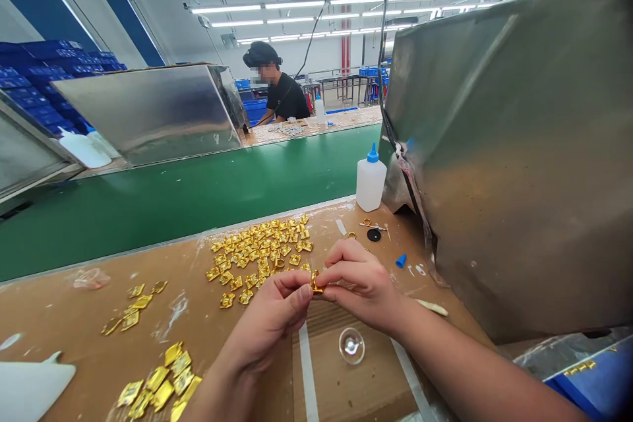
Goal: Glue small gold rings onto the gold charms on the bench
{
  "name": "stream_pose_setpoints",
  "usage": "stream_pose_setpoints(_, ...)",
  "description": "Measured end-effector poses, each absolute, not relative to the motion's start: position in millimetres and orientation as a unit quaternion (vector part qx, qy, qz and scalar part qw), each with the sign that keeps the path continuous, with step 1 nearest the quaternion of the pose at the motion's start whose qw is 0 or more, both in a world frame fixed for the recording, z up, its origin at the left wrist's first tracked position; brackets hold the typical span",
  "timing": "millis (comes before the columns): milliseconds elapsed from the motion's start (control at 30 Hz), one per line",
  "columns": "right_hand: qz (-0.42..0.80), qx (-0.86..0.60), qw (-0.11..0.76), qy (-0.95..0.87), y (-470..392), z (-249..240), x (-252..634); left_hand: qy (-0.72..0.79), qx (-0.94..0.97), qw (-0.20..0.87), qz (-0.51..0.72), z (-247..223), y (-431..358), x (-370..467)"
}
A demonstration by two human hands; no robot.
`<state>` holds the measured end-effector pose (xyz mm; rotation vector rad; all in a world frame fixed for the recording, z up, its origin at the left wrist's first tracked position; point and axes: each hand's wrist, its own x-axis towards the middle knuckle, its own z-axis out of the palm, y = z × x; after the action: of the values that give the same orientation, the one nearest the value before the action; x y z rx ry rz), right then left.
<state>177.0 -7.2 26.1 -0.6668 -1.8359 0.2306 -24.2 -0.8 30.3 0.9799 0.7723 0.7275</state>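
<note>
Both forearms (455,353) are stretched over the brown surface (198,310), with a clear cup (351,346) seen between them — a small gold piece (316,286) is held at the fingertips, pinched by the left hand (283,306) and right hand (360,282) together; gold parts (264,254) are spread just beyond, and a white bottle (370,184) is seen farther back

The left hand (281,305) and left arm (232,369), at seven o'clock, are bare. So are the right hand (363,283) and right arm (455,356), at five.
</note>
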Motion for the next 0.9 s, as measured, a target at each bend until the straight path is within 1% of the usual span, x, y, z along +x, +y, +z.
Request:
stream_pose_setpoints(367, 0.040, -0.269, 0.548, -0.791, -6.1, 27.9, 178.3, 0.365, 0.439, 0.754, 0.325, 34.0, -1.0, -21.1)
stream_pose_setpoints(500, 0.025, -0.279, 0.555, -0.783, -5.8, 26.1, 178.1, 0.368, 0.466, 0.731, 0.335, 34.9, -0.2, -22.0)
stream_pose_setpoints(900, 0.063, -0.287, 0.577, -0.762, -9.1, 27.7, 176.4, 0.337, 0.505, 0.715, 0.345, 32.9, -1.5, -23.1)
